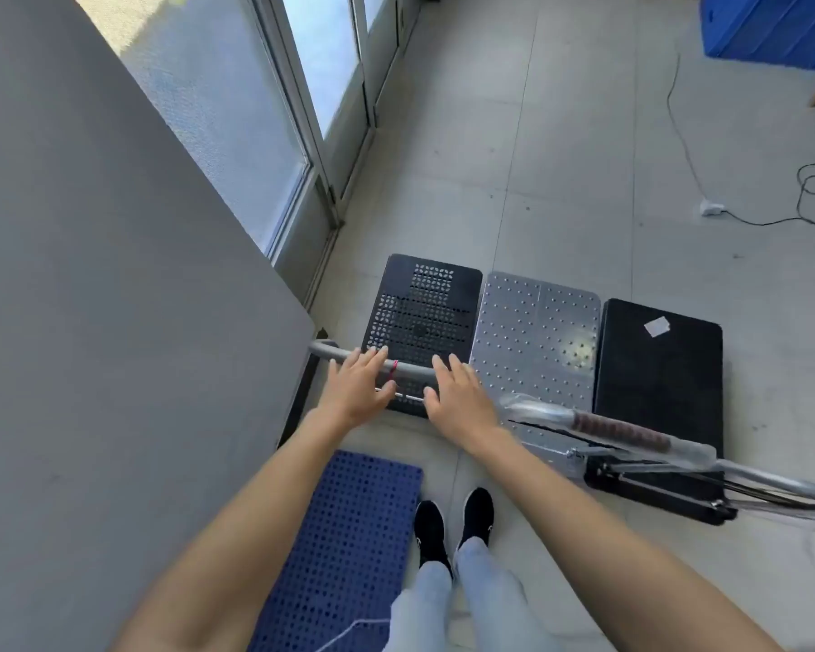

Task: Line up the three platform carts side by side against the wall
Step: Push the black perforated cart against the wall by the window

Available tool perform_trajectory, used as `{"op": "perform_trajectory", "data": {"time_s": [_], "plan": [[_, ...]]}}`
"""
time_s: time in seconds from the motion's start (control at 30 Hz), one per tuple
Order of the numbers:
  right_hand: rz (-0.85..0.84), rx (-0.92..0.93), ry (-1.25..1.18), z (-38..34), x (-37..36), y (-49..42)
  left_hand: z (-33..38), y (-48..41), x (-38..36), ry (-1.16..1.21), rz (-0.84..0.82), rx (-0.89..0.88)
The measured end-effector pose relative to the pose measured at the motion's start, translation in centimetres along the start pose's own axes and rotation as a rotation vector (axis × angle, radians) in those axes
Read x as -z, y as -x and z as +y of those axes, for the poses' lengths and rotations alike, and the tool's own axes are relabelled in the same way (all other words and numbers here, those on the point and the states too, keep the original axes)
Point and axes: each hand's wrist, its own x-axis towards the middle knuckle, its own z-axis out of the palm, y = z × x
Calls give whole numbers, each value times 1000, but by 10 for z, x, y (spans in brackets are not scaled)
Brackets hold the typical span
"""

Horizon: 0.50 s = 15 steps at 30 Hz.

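Note:
Three platform carts stand side by side on the tiled floor. The black perforated cart [422, 312] is on the left, the silver studded cart [535, 336] in the middle, the plain black cart [659, 369] on the right. My left hand [356, 385] and my right hand [457, 400] lie with straight fingers over the grey handle bar [412, 371] of the black perforated cart. The silver cart's wrapped handle [631, 435] slants to the right, beside my right wrist.
A grey wall panel [114, 298] fills the left side, with a glass door [321, 77] beyond it. A blue perforated mat [349, 534] lies by my feet. A power strip and cables [711, 208] lie at the right, a blue crate [772, 30] at the top right.

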Motion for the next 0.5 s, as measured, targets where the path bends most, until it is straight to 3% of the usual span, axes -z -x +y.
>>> {"op": "perform_trajectory", "data": {"time_s": [0.5], "plan": [[8,6,37,-32,-53,-53,-63,-36,-6,-148,-30,-61]]}}
